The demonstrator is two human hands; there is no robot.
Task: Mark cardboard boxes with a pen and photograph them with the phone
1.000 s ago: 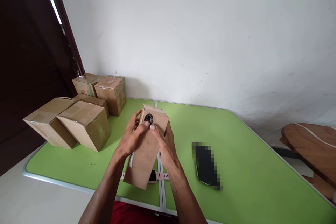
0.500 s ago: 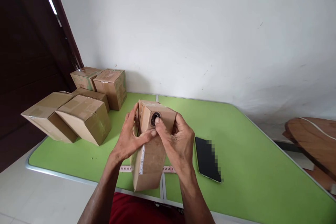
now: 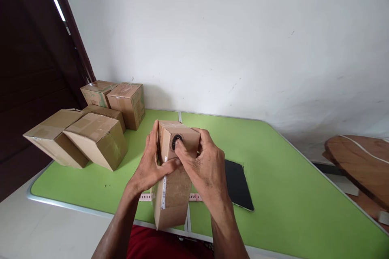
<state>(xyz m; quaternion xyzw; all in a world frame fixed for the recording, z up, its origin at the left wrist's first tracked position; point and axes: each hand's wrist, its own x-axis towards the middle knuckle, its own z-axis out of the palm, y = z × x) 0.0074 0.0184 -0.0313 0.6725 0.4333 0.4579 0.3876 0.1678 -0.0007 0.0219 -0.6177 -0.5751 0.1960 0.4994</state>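
Note:
Between my two hands a cardboard box is gripped over the front of the green table, its top tipped away from me. A round black ring sits in a hole in its upper face. My left hand is closed around the left side, thumb lying across the front. The right thumb presses into the ring while the other fingers of my right hand wrap the box's right edge. What lies inside the hole is hidden. A pink perforated strap passes behind the box on the table.
A black phone lies right of my right hand. Several cardboard boxes stand at the left of the green table. A wooden round-edged surface is at the far right, and a white wall rises behind.
My right thumb has pushed deeper into the black ring. The box has tilted slightly, and the whole view has shifted a little.

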